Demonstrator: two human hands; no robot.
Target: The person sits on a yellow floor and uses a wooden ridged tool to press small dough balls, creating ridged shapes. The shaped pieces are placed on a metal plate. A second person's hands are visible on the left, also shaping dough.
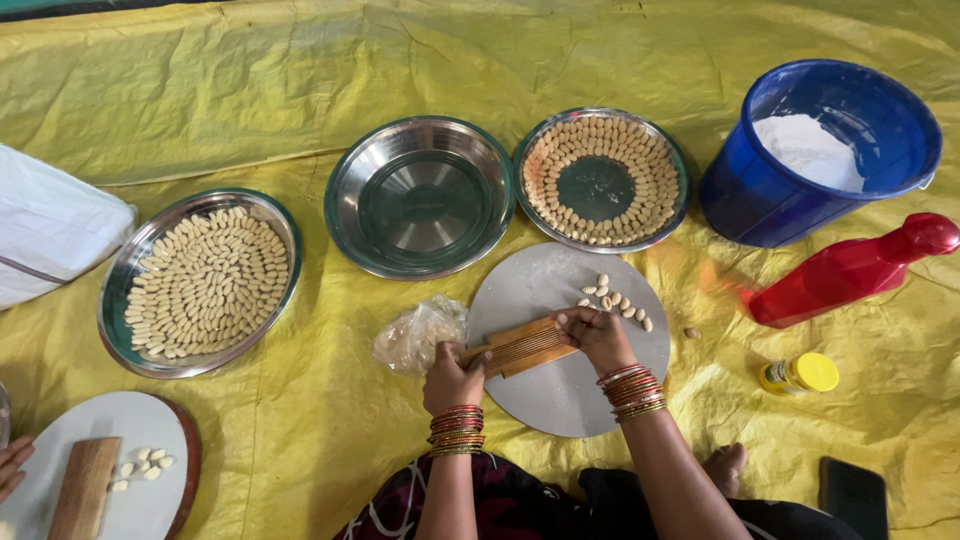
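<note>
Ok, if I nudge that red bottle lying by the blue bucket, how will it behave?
The red bottle lies on its side, so it would probably roll. Being plastic by its look, it is likely light and stiff. The wrinkled yellow sheet may slow it.

co-worker's hand [12,466] cut off at left edge, black phone [853,497] partly cropped at bottom

Left hand [452,378]: bare, no rings discernible. The left wrist carries a stack of thin bangles [457,431], mainly red with green and gold bands between them.

Right hand [596,335]: bare. The right wrist carries a matching bangle stack [632,391], red and gold, with a gold-coloured band at the forearm end.

Forearms: uncovered, no sleeves visible.

Lap: dark garment [520,505], maroon and black with white curved line markings. One bare foot [726,466] shows beside it.
</note>
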